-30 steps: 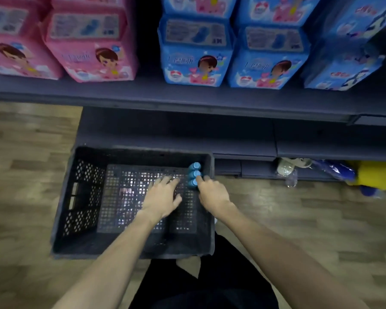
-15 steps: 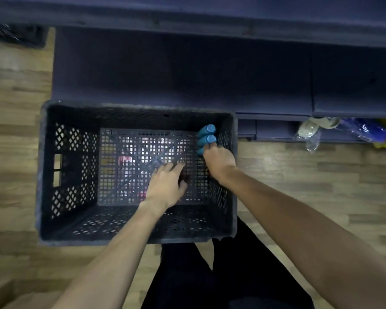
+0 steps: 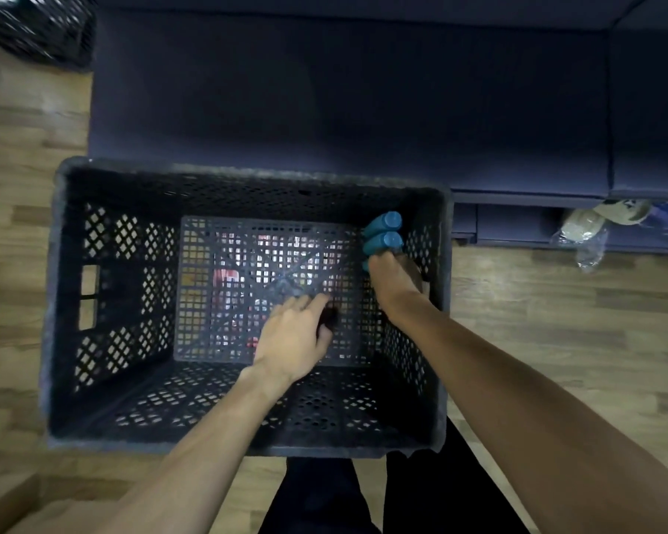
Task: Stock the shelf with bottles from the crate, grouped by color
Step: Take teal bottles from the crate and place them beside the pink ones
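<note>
Head view: dark crate (image 3: 105,429) rests on wood-plank floor (image 3: 556,321) beside shelving (image 3: 344,102).

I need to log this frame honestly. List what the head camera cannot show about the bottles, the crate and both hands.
- Blue bottles: two caps show; the right hand covers a possible third, so count and grip are uncertain.
- Left hand: fingers curl over something dark; what it is, or whether it is held, is unclear.
- Crate: reddish shapes beneath the mesh floor are blurred.
- Shelf: cut off by the top edge.

Teal bottles (image 3: 383,235), dark grey lattice crate (image 3: 247,179), navy shelf (image 3: 344,90), brown wood-grain floor (image 3: 556,321)
</note>
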Demonstrator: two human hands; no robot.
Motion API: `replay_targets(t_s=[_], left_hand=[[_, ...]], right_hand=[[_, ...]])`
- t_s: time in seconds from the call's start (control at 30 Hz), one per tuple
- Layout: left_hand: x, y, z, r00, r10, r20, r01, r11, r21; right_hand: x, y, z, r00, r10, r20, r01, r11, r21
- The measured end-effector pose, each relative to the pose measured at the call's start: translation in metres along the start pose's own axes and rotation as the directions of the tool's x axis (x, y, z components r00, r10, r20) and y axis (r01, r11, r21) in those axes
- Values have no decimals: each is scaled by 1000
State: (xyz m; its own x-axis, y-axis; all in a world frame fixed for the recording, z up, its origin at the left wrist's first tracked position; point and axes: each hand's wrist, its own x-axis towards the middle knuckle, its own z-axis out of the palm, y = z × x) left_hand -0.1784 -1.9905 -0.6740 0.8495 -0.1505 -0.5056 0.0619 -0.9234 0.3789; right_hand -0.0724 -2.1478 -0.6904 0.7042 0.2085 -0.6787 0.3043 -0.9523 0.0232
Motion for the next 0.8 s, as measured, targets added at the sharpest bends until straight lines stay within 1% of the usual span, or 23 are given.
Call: replay_targets(t_s=[0.03,0.07,0.1,0.17,0.2,0.27,0.37,0.47,0.53,0.63,0.7,0.8], left_hand=[[1,0,3,1000,1,0,-1,1000,0],[2,0,6,1000,-1,2,1,1000,-4],[3,0,9,1000,1,4,-1,1000,-6],[3,3,16,1000,11,6,-11,1000,-5],[3,4,18,1000,11,9,-11,1000,-3],[2,8,21,1000,10,5,-10,1000,26],[-2,14,17,1000,-8,10,7,997,83],[-8,20,2,1000,-1,6,1,997,78],[-14,23,-12,1000,14,-5,-13,999,43],[-24,31,-39,999,31,-30,-30,999,25],[-30,37,-58,998,40,-57,-39,999,17],[-38,48,-88,994,64,-92,-61,998,31]], right_hand=[[5,-1,6,1000,-18,15,18,999,-46],[10,-2,13,999,-14,41,17,998,-56],[12,-3,18,998,-4,62,5,1000,-26],[16,-3,26,999,34,29,-36,999,36],[17,-2,28,998,61,-12,-60,996,63],[16,-1,27,995,82,-54,-75,990,120],[8,-1,18,996,79,-34,-74,989,129],[-12,0,0,997,73,-32,-69,991,117],[-34,0,-14,996,49,-79,-42,995,93],[-64,3,-37,988,63,-142,-48,993,106],[-84,8,-53,977,86,-196,-53,984,170],[-115,18,-77,937,105,-333,-5,958,288]])
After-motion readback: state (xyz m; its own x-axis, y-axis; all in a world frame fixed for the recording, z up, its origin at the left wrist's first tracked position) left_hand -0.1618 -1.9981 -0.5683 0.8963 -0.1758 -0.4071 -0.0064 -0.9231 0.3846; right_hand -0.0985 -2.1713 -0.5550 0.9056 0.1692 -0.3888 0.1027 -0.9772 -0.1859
